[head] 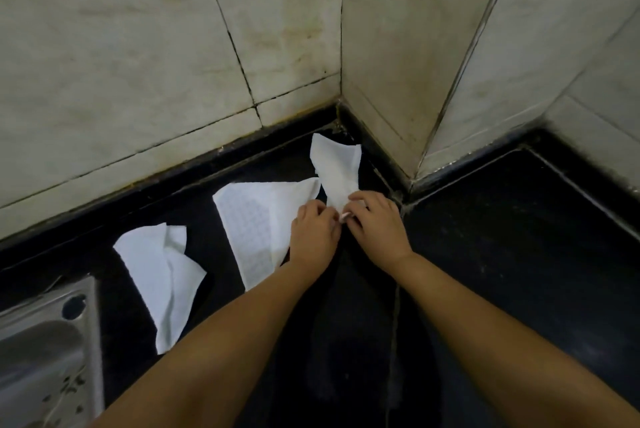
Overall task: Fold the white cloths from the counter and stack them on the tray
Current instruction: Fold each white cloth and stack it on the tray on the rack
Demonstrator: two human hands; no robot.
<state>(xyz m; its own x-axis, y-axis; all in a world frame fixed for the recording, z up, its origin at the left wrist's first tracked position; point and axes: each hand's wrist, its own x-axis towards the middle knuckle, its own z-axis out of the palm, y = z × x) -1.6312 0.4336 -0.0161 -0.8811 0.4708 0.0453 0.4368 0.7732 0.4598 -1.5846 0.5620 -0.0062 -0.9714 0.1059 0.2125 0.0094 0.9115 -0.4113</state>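
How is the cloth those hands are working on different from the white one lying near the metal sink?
The cloth by the wall corner is pinched at its near end by both the left hand and the right hand; the cloth near the sink lies untouched. The corner cloth looks smaller and narrower; the sink-side one is longer, with a creased flap. Both are white and rest on the black counter.

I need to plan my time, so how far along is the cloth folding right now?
Early on. Nothing looks finished: no folded stack shows, and no tray is clearly in view. In hand: the left hand and right hand pinch the near end of the corner cloth. Left: the middle cloth and the left cloth lie loose and crumpled on the black counter.
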